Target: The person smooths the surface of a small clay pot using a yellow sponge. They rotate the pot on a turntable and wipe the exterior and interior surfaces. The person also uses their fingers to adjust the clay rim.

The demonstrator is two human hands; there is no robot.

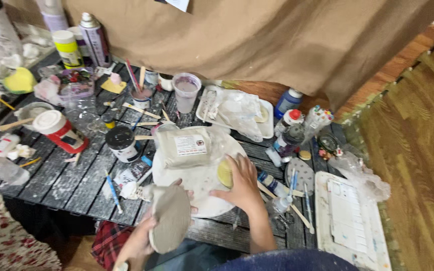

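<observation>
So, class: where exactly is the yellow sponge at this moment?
Head view: the yellow sponge lies under the right hand on the white round board, just right of the bagged clay block.

Red-bodied jar, black-lidded jar, cloudy plastic cup, spray can on dark slatted table.

Grey clay bag with white label, on round white board.

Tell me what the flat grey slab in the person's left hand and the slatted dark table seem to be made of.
The flat grey slab, held by the left hand, looks like damp, unfired clay: matte, uniformly grey, with soft rounded edges. The slatted dark table looks like painted or stained wood, though plastic planks are possible; parallel boards with gaps show, dusted with white smears.
</observation>
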